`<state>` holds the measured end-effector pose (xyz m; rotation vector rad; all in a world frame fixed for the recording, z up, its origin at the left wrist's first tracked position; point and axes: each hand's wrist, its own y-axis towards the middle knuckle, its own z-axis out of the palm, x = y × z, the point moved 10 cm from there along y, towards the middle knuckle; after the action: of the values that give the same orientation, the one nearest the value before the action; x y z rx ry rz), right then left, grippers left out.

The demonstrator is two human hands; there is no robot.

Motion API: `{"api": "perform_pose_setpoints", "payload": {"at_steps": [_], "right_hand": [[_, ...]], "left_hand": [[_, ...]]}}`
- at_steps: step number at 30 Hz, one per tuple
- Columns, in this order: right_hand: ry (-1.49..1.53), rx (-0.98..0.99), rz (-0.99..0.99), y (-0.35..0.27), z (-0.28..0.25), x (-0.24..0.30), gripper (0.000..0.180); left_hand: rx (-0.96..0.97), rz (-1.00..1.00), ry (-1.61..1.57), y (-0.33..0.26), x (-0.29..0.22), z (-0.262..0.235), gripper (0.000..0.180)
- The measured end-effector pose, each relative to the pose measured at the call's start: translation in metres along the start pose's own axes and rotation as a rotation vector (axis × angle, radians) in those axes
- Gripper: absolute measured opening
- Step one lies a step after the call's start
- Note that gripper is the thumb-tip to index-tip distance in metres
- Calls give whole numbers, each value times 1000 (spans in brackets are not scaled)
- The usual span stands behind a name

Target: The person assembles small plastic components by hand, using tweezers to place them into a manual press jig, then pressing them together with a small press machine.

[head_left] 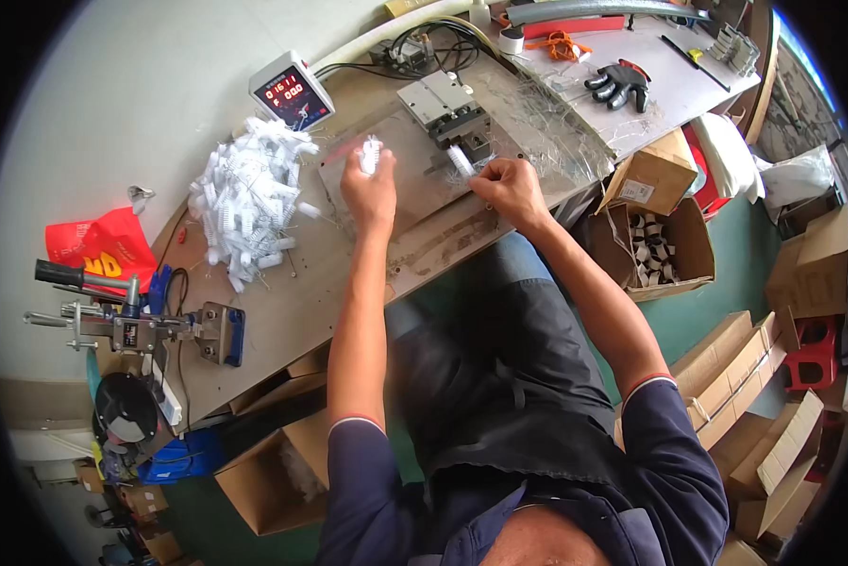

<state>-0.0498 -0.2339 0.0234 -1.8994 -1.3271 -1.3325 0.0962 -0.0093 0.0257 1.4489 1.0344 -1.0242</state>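
Note:
My left hand (371, 195) is closed around a small white bristle brush (370, 155) above the metal work plate. My right hand (513, 191) pinches the end of another white brush (460, 160), whose bristles point toward the steel clamping fixture (454, 110). That brush lies close to the fixture's near jaw; whether it touches cannot be told. A large heap of white brushes (244, 198) with thin wire stems lies on the bench left of my left hand.
Behind the heap stands a counter box (292, 91) with red digits. A lever press (141, 325) is at the left. Wire and bristle scraps (561, 141) litter the right bench. A black glove (620, 85) lies beyond. Cardboard boxes (658, 247) sit at the right.

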Motion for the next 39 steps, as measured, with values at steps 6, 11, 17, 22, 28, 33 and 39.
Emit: {"api": "perform_pose_setpoints", "payload": {"at_steps": [6, 11, 17, 22, 28, 33, 39], "right_hand": [[-234, -79, 57, 3, -1, 5, 21], [-370, -161, -11, 4, 1, 8, 18], [-380, -189, 21, 5, 3, 9, 21], [-394, -246, -4, 2, 3, 10, 21], [-469, -199, -24, 5, 7, 22, 21], [-442, -272, -120, 0, 7, 17, 22], [-542, -310, -199, -2, 16, 27, 22]], "left_hand": [[-84, 175, 238, 0, -13, -8, 27], [-9, 207, 179, -1, -11, -2, 28], [7, 197, 213, -3, -18, -2, 29], [2, 211, 211, -3, -19, -1, 29], [-7, 214, 196, -2, -18, -4, 29], [-20, 218, 216, -3, -18, -5, 29], [-26, 198, 198, -4, -20, -8, 30]]}}
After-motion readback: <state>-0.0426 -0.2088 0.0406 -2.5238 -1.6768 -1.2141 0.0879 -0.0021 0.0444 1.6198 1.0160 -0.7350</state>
